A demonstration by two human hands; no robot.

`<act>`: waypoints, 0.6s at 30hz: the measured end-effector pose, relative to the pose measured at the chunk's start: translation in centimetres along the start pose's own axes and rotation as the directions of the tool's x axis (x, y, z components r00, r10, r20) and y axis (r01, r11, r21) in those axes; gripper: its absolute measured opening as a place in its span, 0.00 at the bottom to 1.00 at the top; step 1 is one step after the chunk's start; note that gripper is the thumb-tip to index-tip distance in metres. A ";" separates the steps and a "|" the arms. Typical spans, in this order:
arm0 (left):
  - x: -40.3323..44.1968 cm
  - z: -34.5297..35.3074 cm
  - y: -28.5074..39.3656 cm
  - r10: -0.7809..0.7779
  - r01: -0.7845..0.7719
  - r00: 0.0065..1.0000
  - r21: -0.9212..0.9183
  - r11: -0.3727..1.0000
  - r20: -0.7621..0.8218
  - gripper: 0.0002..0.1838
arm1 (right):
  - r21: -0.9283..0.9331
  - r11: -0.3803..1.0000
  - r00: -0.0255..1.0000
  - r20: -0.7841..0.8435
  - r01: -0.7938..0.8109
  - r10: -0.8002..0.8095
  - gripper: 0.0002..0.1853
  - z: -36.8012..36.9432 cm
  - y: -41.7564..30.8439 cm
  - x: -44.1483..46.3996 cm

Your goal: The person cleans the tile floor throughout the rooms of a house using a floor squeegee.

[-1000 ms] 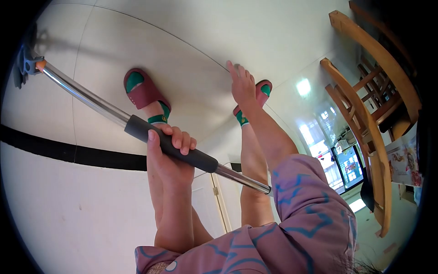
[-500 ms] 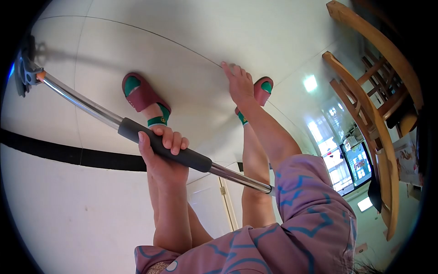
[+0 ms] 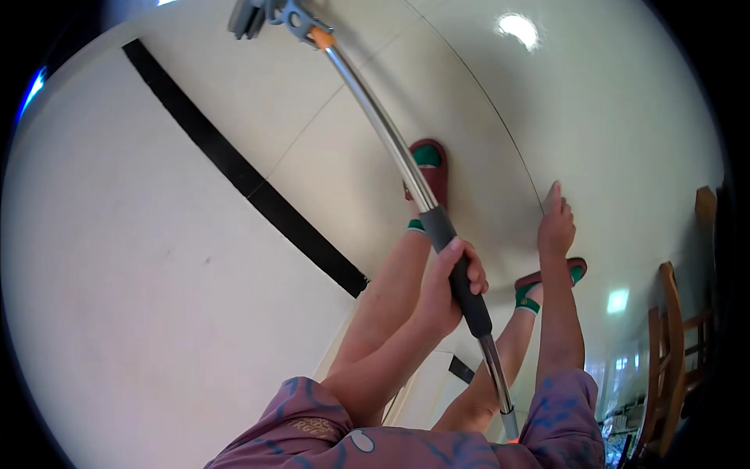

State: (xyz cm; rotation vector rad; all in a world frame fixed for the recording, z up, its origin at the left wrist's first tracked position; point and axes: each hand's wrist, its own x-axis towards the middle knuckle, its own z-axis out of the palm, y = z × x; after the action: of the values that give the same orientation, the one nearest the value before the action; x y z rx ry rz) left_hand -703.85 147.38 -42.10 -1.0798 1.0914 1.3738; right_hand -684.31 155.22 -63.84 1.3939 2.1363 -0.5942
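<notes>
My left hand (image 3: 453,285) is wrapped round the dark grey foam grip of a mop (image 3: 383,129), its thumb laid along the grip. The mop is held aslant, with a shiny metal pole, an orange joint and a grey head at the top of the view, partly cut off by the edge. Its lower end comes close to my right sleeve. Out to the right, my right hand (image 3: 556,228) holds nothing; the index finger is stretched out and the other fingers are partly bent, above the floor by a slippered foot.
Pale glossy tiles (image 3: 625,148) cover the floor. A white wall (image 3: 156,297) with a black baseboard (image 3: 242,176) stands at left. Wooden chairs (image 3: 664,359) are at lower right. My feet wear dark red slippers (image 3: 439,184) and green socks.
The view has turned, and the mop now slants more steeply, its head at the top rather than far left. The chairs have shifted toward the lower right. My left hand keeps its grip.
</notes>
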 end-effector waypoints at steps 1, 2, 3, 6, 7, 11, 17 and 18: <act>0.0 0.1 0.2 0.017 -0.017 1.000 -0.004 1.000 0.001 0.17 | 0.006 1.000 1.000 -0.006 0.015 -0.015 0.32 -1.7 -1.1 1.1; 0.0 0.2 0.4 0.001 -0.001 1.000 -0.002 1.000 0.007 0.17 | 0.029 0.999 1.000 -0.020 -0.014 0.014 0.29 -3.2 -2.4 2.5; -0.1 0.3 0.4 -0.014 0.014 1.000 0.000 1.000 0.012 0.16 | 0.053 0.998 0.999 -0.032 -0.040 0.042 0.27 -4.2 -3.6 3.3; -0.4 0.5 0.2 -0.025 0.025 0.999 -0.008 1.000 0.025 0.16 | 0.293 0.956 0.976 -0.217 0.029 0.036 0.15 -5.7 -6.3 4.1; -0.6 0.7 0.2 -0.022 0.023 0.999 -0.013 1.000 0.032 0.16 | 0.290 0.956 0.975 -0.222 0.046 0.020 0.15 -6.6 -7.3 4.1; -1.1 0.7 2.0 -0.072 0.074 0.995 -0.022 0.997 0.062 0.16 | 0.577 0.816 0.998 0.055 -0.044 0.015 0.11 -10.9 -12.1 2.7; -1.3 0.8 3.2 -0.126 0.136 0.978 -0.050 0.990 0.166 0.16 | 0.715 0.672 0.945 0.320 -0.192 -0.071 0.09 -17.3 -13.3 -4.7; -2.0 0.5 4.1 -0.119 0.134 0.970 -0.058 0.989 0.214 0.16 | 0.747 0.576 0.881 0.464 -0.332 -0.094 0.11 -17.4 -12.2 -7.0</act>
State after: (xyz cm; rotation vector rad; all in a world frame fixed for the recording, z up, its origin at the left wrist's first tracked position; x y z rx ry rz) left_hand -707.87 147.30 -39.76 -1.0125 0.8108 1.3983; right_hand -696.36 156.43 -45.02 1.5803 1.3479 -1.8270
